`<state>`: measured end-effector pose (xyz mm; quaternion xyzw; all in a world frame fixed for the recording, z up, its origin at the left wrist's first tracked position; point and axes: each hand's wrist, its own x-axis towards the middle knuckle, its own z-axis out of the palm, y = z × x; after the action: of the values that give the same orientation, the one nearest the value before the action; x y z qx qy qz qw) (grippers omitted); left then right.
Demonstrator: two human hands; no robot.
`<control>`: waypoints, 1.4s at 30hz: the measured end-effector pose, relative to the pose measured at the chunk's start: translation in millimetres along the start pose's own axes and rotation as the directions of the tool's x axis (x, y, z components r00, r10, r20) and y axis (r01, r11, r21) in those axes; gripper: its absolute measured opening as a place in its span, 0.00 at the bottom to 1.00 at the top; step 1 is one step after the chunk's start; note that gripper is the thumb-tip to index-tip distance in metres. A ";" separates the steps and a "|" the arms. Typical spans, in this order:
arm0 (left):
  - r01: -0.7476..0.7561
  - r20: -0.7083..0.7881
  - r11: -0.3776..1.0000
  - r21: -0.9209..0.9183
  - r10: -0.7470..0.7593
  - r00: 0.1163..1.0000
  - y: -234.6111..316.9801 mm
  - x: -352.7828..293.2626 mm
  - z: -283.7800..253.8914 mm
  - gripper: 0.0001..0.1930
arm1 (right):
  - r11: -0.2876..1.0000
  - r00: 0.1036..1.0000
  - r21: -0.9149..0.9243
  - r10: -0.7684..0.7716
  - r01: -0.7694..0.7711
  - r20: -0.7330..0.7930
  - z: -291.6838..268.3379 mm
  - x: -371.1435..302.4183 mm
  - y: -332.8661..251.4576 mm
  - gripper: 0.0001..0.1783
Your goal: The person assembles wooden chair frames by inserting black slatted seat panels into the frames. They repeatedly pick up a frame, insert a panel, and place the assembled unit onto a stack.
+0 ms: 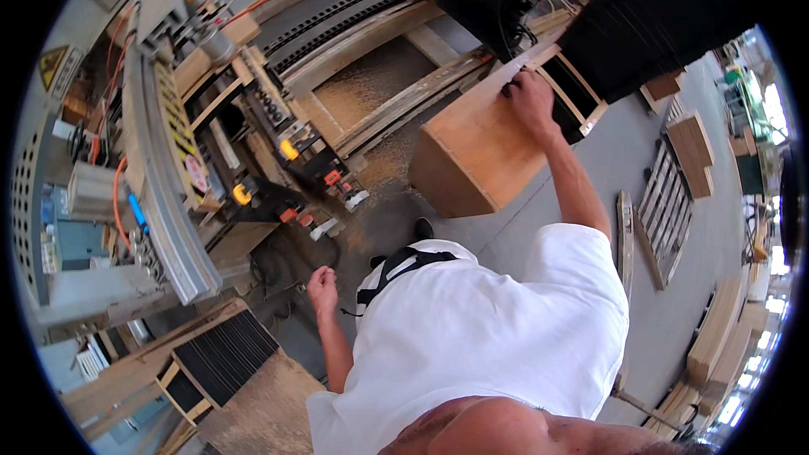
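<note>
My right hand [533, 103] reaches out over the top of a light brown wooden box-like stand [480, 147]. Its fingers are curled down around a small dark thing at the far side of the top, mostly hidden under them. My left hand [322, 291] hangs low at my left side, near the machine's front end. Its fingers are curled in, and nothing shows in them. Beyond the right hand, a wooden frame [560, 84] with dark gaps adjoins the stand, beside a large black pleated cover [645, 34].
At left stands a machine with a curved metal rail [173, 177], orange hoses and yellow-knobbed clamps [289, 149]. Sawdust [366, 84] lies within its frame. A wooden board [261, 409] is at lower left. Rightward on the floor are a slatted pallet [666, 215] and stacked boards [716, 333].
</note>
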<state>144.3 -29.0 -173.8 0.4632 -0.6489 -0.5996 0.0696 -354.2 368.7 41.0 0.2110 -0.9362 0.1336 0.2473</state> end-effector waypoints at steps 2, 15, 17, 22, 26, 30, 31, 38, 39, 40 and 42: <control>0.024 0.034 0.999 -0.041 -0.022 0.999 10.9 9.2 9.0 0.11 | 0.982 0.997 -0.171 0.077 -0.075 0.002 -22.9 -13.8 51.9 0.13; -0.180 0.026 0.978 0.105 0.179 0.984 107.1 47.5 65.4 0.11 | 0.810 0.894 0.380 0.422 -0.446 0.149 -47.2 -48.1 129.5 0.13; -0.213 -0.051 0.975 0.062 0.217 0.975 136.8 51.2 61.6 0.10 | 0.808 0.900 0.399 0.415 -0.433 0.138 -57.2 -39.1 114.5 0.14; -0.208 -0.199 0.954 -0.216 0.165 0.966 204.1 82.6 36.6 0.11 | 0.744 0.916 0.542 0.372 -0.391 0.149 -68.9 -7.7 57.8 0.12; -0.201 -0.235 0.902 -0.382 0.116 0.965 260.4 132.1 23.8 0.17 | 0.737 0.955 0.611 0.267 -0.289 0.129 -61.9 3.0 11.1 0.11; -0.201 -0.165 0.784 -0.587 0.127 0.978 299.9 196.1 9.5 0.27 | 0.763 0.987 0.628 0.102 -0.156 0.121 -54.3 14.0 -44.5 0.11; -0.186 -0.137 0.749 -0.635 0.128 0.982 310.0 215.2 7.0 0.31 | 0.762 0.989 0.632 0.078 -0.142 0.127 -48.7 15.7 -53.2 0.12; -0.104 -0.082 0.483 -0.869 0.066 0.994 360.5 315.1 -1.0 0.49 | 0.767 0.979 0.631 -0.018 -0.117 0.204 -18.6 32.9 -136.1 0.13; -0.096 -0.093 0.429 -0.898 0.027 0.995 364.1 324.9 -1.1 0.50 | 0.753 0.979 0.649 -0.038 -0.105 0.202 -15.5 36.7 -151.0 0.13; -0.079 -0.089 0.348 -0.934 -0.013 0.996 367.2 335.0 -2.0 0.44 | 0.757 0.974 0.644 -0.049 -0.109 0.222 -8.8 39.0 -162.8 0.13; -0.134 -0.116 0.351 -0.927 0.071 0.991 361.2 351.0 -5.7 0.39 | 0.780 0.965 0.624 -0.132 -0.041 0.228 4.4 51.2 -190.6 0.13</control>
<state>-236.0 -326.9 -31.2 0.3173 -0.2203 -0.8428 0.3749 -308.5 183.5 91.7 0.3193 -0.8576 0.4009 0.0423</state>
